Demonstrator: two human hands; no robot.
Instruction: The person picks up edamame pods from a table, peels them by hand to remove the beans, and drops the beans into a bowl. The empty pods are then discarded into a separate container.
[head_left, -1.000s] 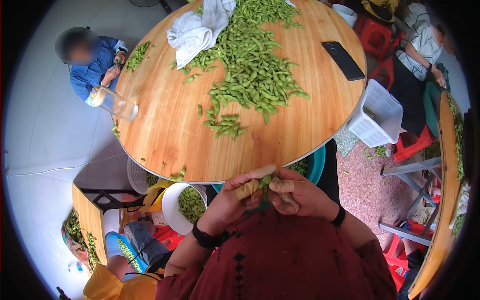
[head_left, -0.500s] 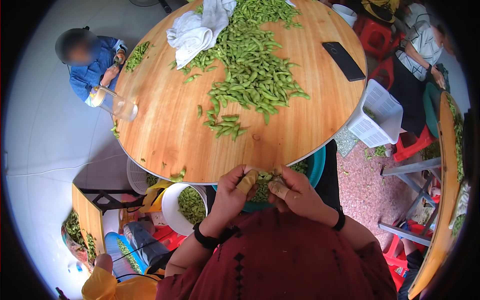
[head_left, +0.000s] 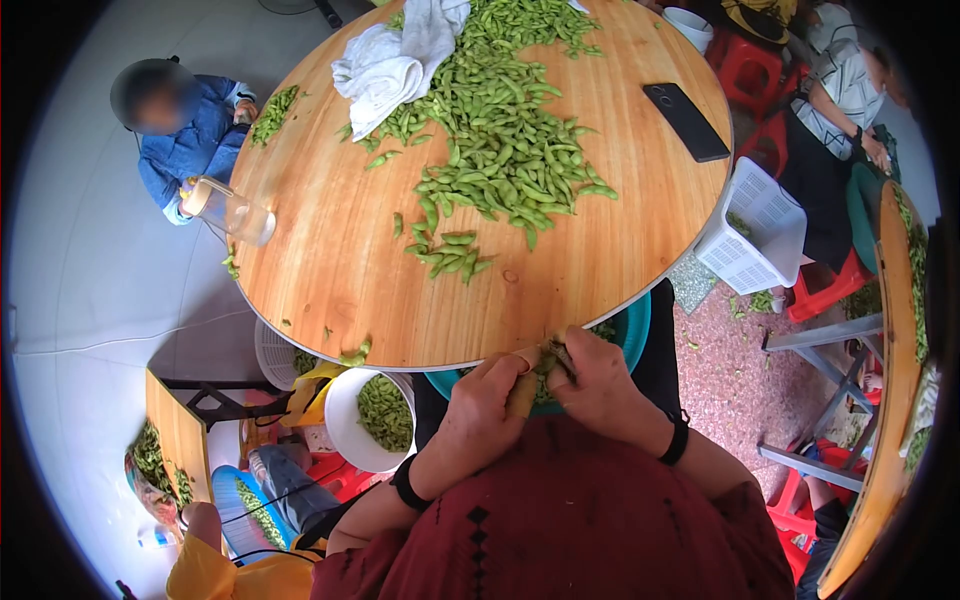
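Observation:
Over the teal basin (head_left: 634, 340) at the table's near edge, my two hands meet. My left hand (head_left: 483, 405) is closed, its thumb and a finger wearing tan coverings and pressed against a green edamame pod (head_left: 552, 352). My right hand (head_left: 603, 388) is closed too, with curled fingers gripping that pod from the other side. How many pods are between the fingers is hard to make out. Green beans show in the basin below, partly hidden by my hands. Just ahead, a large heap of edamame pods (head_left: 510, 150) spreads across the round wooden table (head_left: 330, 260).
A white cloth (head_left: 385, 75) lies beside the heap, and a black phone (head_left: 686, 122) is at the right. To the left, a person in blue (head_left: 190, 140) touches a clear jug (head_left: 235, 210). A white bucket (head_left: 345, 425) and a white basket (head_left: 755, 225) flank the table.
My left hand has turned over, its knuckles now facing up, and lowered slightly. My right hand has curled further around the pod. The person in blue has moved a hand to the jug.

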